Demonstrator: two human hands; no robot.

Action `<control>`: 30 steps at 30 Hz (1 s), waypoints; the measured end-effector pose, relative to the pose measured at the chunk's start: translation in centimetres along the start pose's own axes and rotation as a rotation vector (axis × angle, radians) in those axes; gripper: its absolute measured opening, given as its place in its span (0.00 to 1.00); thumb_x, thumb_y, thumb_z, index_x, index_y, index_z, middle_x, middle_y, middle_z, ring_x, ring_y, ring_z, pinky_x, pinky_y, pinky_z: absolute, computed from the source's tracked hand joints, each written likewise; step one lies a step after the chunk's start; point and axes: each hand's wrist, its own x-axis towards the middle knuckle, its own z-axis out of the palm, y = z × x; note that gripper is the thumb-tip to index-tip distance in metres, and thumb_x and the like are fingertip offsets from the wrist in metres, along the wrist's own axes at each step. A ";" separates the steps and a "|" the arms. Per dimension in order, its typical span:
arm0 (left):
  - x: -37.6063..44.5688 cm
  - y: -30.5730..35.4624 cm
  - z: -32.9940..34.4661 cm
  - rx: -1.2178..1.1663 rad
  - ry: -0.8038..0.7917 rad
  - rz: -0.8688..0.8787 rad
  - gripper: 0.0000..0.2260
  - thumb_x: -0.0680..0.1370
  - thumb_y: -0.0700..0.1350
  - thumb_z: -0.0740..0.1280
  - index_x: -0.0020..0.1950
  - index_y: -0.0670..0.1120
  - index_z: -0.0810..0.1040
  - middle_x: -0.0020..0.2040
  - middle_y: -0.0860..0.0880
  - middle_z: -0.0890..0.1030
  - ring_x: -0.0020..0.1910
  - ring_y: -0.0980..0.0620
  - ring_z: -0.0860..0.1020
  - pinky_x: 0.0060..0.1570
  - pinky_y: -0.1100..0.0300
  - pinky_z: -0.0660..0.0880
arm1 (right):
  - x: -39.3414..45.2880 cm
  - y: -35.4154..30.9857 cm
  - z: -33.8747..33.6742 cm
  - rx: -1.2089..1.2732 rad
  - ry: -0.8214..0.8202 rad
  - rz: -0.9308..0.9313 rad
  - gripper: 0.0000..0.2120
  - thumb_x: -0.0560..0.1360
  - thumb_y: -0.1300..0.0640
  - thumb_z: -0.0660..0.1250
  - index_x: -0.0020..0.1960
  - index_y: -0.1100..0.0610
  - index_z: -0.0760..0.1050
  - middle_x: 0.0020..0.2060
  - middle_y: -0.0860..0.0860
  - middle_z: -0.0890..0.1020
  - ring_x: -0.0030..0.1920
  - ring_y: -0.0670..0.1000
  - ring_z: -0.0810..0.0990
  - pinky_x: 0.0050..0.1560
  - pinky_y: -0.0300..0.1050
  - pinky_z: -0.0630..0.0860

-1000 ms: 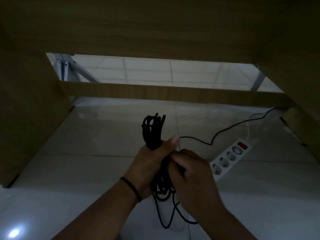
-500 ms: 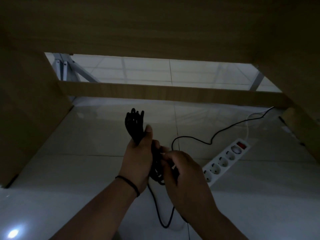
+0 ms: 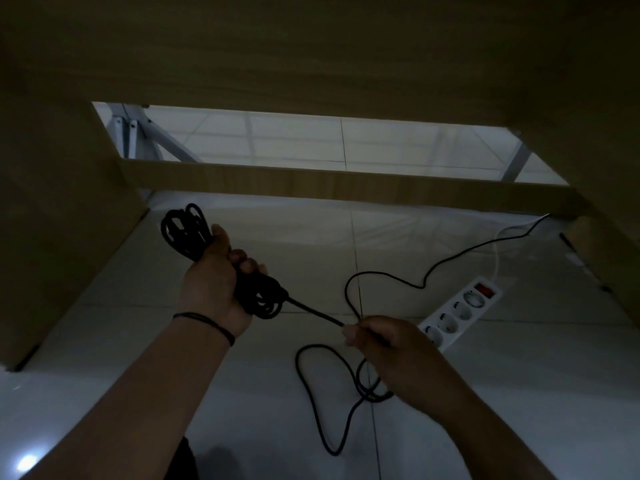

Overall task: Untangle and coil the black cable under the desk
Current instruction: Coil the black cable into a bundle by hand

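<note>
Gripping a bundle of coiled black cable [image 3: 194, 237], the left hand [image 3: 214, 282] is raised over the tiled floor [image 3: 138, 306] under the bench [image 3: 311, 46], its fingers curled tight round the middle of the bundle so that loops stick out above the thumb and below the heel of the hand. A thin black band [image 3: 204, 322] circles that wrist. From the lower loops a single strand runs taut, down and to the right, into the right hand [image 3: 388, 344], which pinches it between thumb and curled fingers. Below the right hand the loose part of the cable hangs in a few slack loops that reach toward the floor, partly hidden behind the wrist. Another stretch rises from the right hand in a curve and then trails away across the tiles to the far right, under the bench's low crossbar [image 3: 311, 185]. Just beyond the right hand a white power strip [image 3: 464, 306] lies on the floor at a slant, with a red switch at its far end and a white lead running off toward the back. The bench's wooden side panels [image 3: 52, 237] stand to left and right, and past the crossbar white metal legs [image 3: 138, 140] show on brighter tiles.
</note>
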 end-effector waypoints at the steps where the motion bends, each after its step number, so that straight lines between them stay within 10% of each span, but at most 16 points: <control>1: 0.1 0.2 -0.1 0.010 -0.009 0.006 0.17 0.80 0.53 0.59 0.32 0.50 0.66 0.21 0.55 0.65 0.18 0.58 0.65 0.24 0.68 0.70 | 0.1 0.2 -0.6 0.021 0.008 0.036 0.18 0.74 0.46 0.64 0.44 0.62 0.80 0.32 0.58 0.78 0.27 0.43 0.71 0.30 0.35 0.68; 11: 0.1 1.1 0.0 0.229 -0.151 0.024 0.15 0.80 0.52 0.59 0.34 0.49 0.66 0.22 0.54 0.64 0.18 0.57 0.62 0.22 0.67 0.66 | 0.0 1.2 -3.7 -0.037 0.046 0.010 0.09 0.73 0.50 0.67 0.38 0.53 0.82 0.33 0.54 0.82 0.34 0.50 0.80 0.37 0.41 0.75; 17: -1.4 -0.2 0.1 0.778 -0.285 0.086 0.15 0.79 0.51 0.61 0.34 0.47 0.69 0.26 0.50 0.70 0.23 0.52 0.68 0.29 0.58 0.70 | -0.8 -1.5 -3.5 0.055 0.123 -0.165 0.06 0.72 0.55 0.69 0.38 0.54 0.82 0.32 0.55 0.82 0.30 0.45 0.76 0.30 0.33 0.70; 24: -3.3 -2.4 0.7 0.658 -0.496 -0.217 0.12 0.79 0.52 0.60 0.54 0.44 0.73 0.40 0.42 0.85 0.41 0.46 0.84 0.41 0.53 0.81 | -0.7 -1.4 -2.0 -0.015 0.113 -0.268 0.05 0.73 0.57 0.69 0.40 0.54 0.83 0.31 0.46 0.82 0.32 0.42 0.76 0.33 0.31 0.70; 30: -4.9 -3.5 0.7 0.767 -0.632 -0.326 0.13 0.78 0.50 0.61 0.44 0.40 0.77 0.35 0.43 0.83 0.33 0.48 0.82 0.38 0.55 0.79 | -0.2 -1.4 -1.0 -0.103 0.192 -0.419 0.12 0.71 0.47 0.64 0.39 0.53 0.82 0.30 0.43 0.78 0.37 0.45 0.78 0.35 0.32 0.70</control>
